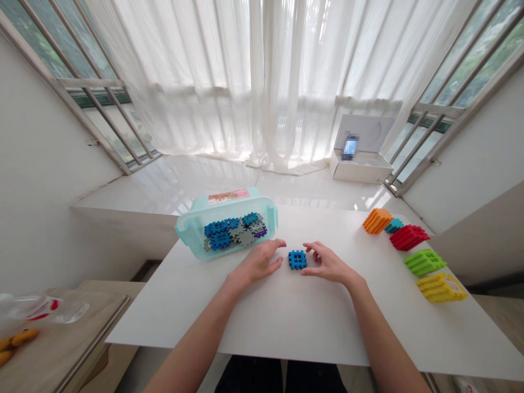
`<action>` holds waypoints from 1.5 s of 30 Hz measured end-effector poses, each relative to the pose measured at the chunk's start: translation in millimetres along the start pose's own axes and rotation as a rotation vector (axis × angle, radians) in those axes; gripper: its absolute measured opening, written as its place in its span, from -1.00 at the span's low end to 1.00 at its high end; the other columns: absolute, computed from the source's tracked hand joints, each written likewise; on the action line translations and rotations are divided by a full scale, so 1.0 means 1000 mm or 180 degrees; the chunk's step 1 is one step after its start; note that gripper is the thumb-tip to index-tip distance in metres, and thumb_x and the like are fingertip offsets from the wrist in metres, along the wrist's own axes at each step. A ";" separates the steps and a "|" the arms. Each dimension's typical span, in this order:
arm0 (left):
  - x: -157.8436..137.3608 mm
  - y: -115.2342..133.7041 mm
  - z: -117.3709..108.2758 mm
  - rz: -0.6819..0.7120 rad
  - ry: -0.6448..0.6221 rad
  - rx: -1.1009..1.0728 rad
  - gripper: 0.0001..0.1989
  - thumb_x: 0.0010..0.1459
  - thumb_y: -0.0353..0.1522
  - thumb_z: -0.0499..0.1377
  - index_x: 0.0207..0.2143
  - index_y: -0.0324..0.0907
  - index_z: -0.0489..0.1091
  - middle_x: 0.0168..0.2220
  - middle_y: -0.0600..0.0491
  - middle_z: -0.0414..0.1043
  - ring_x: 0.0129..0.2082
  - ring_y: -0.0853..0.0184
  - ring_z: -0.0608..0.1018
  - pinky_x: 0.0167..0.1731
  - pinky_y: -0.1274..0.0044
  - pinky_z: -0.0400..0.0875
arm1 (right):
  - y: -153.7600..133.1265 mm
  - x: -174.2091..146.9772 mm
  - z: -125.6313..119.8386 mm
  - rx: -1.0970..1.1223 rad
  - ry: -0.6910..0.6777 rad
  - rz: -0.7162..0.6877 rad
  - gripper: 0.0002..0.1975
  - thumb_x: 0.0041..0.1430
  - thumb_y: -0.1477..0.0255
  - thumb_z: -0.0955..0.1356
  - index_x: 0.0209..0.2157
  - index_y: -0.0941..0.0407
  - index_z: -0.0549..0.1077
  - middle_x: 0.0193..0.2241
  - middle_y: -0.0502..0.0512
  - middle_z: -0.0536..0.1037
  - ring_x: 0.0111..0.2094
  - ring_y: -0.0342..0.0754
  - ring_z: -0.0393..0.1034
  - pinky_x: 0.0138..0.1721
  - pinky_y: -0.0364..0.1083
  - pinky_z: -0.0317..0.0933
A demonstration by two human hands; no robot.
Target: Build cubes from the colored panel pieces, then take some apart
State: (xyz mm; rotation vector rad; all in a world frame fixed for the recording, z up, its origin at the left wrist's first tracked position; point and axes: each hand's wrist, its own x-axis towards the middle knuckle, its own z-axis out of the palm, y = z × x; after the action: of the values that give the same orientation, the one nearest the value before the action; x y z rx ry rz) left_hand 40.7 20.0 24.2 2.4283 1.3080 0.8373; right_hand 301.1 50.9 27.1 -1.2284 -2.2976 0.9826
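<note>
A small stack of blue interlocking plastic tiles (297,260) lies on the white table (262,316) between my two hands; the top tile has a window-like grid. Just left of it, my left hand (260,261) rests with thumb and fingers apart, holding nothing. On the other side, my right hand (323,262) curves around the stack's right edge with its fingers spread, very close to it; whether it touches I cannot tell. Behind my left hand, a mint-green plastic bin (190,234) is tipped toward me, with blue, grey and purple tiles inside.
Along the table's right side stand tile stacks: orange (376,221), teal (393,225), red (409,237), green (424,262) and yellow (441,287). An open white box (360,166) sits on the windowsill. A plastic bottle (49,308) lies on a side table at left.
</note>
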 end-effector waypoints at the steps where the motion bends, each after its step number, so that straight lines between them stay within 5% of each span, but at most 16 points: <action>1: 0.000 -0.005 -0.005 -0.0084 0.0190 0.0091 -0.74 0.20 -0.41 0.12 -0.04 -0.12 0.31 -0.08 0.01 0.49 -0.07 0.26 0.53 -0.05 0.43 0.41 | 0.000 -0.001 -0.002 0.0051 0.0020 0.0020 -0.31 0.02 0.12 0.46 0.15 0.04 0.28 -0.06 0.14 0.40 -0.29 -0.06 0.34 -0.17 0.00 0.34; 5: 0.001 -0.027 -0.027 -0.0694 0.1155 0.0723 -0.89 0.24 -0.38 0.09 -0.23 -0.14 0.39 -0.14 -0.02 0.51 -0.09 0.20 0.52 -0.02 0.35 0.38 | -0.002 -0.001 -0.006 0.0111 0.0185 0.0030 -0.44 0.18 0.08 0.35 0.14 0.04 0.27 -0.07 0.13 0.42 -0.31 -0.08 0.32 -0.21 -0.01 0.33; 8: -0.002 -0.038 -0.034 -0.1324 0.1508 0.1432 -0.85 0.23 -0.32 0.11 -0.26 -0.17 0.45 -0.04 -0.12 0.47 0.09 0.01 0.40 0.06 0.20 0.29 | -0.005 0.000 -0.006 0.0065 0.0262 -0.0028 -0.48 0.19 0.09 0.33 0.11 0.03 0.30 -0.10 0.11 0.43 -0.33 -0.09 0.31 -0.23 -0.01 0.32; 11: -0.007 -0.043 -0.033 -0.1768 0.1305 0.1951 -0.72 0.23 -0.20 0.13 -0.16 -0.16 0.50 0.09 -0.20 0.37 0.22 -0.16 0.23 0.09 0.09 0.21 | -0.008 0.000 -0.004 0.0027 0.0279 -0.0072 -0.52 0.20 0.12 0.34 0.10 0.01 0.32 -0.11 0.10 0.44 -0.33 -0.09 0.31 -0.23 -0.02 0.32; 19: -0.009 -0.045 -0.034 -0.1987 0.0737 0.2180 -0.59 0.27 -0.15 0.04 0.05 -0.14 0.45 0.09 -0.23 0.40 0.09 -0.04 0.41 0.09 0.18 0.23 | -0.010 -0.001 -0.005 -0.0008 0.0382 -0.0174 -0.60 0.21 0.16 0.34 0.05 0.00 0.38 -0.13 0.10 0.45 -0.36 -0.11 0.31 -0.25 -0.03 0.31; 28: -0.009 -0.053 -0.041 -0.1929 0.1010 0.1986 -0.60 0.28 -0.38 -0.02 0.12 -0.25 0.35 0.07 -0.16 0.45 0.01 0.04 0.49 -0.02 0.30 0.34 | -0.009 -0.001 -0.005 -0.0054 0.0466 -0.0207 -0.63 0.22 0.18 0.34 0.02 -0.01 0.40 -0.13 0.10 0.46 -0.36 -0.10 0.32 -0.28 -0.05 0.32; 37: -0.012 -0.056 -0.055 -0.1612 0.1949 0.1904 -0.68 0.22 -0.48 0.03 -0.06 -0.17 0.49 -0.19 -0.08 0.58 -0.08 0.09 0.51 -0.10 0.33 0.32 | -0.008 0.000 -0.005 -0.0069 0.0472 -0.0244 -0.64 0.21 0.18 0.34 0.01 0.00 0.40 -0.12 0.10 0.46 -0.32 -0.10 0.37 -0.28 -0.06 0.32; 41: -0.011 -0.045 -0.052 -0.1081 0.2069 0.1672 -0.75 0.30 -0.38 0.04 -0.11 -0.15 0.50 -0.24 -0.08 0.58 -0.10 0.14 0.50 -0.06 0.34 0.32 | -0.007 0.000 -0.005 -0.0040 0.0551 -0.0320 -0.66 0.21 0.20 0.34 -0.01 0.01 0.41 -0.12 0.10 0.47 -0.33 -0.09 0.37 -0.26 -0.04 0.32; 45: -0.006 -0.020 -0.033 -0.0185 0.1637 0.1164 -0.80 0.32 -0.37 0.05 -0.13 -0.11 0.46 -0.18 -0.01 0.58 -0.11 0.25 0.53 -0.02 0.40 0.37 | -0.010 0.001 -0.003 0.0097 0.0676 -0.0442 -0.70 0.22 0.22 0.33 -0.04 0.01 0.43 -0.15 0.10 0.48 -0.35 -0.10 0.36 -0.27 -0.04 0.32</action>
State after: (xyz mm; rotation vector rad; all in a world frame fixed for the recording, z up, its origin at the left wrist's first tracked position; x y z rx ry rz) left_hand 5.3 24.4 38.7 2.5150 1.8429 1.3769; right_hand 296.7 49.0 35.9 -1.0882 -2.1616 0.7952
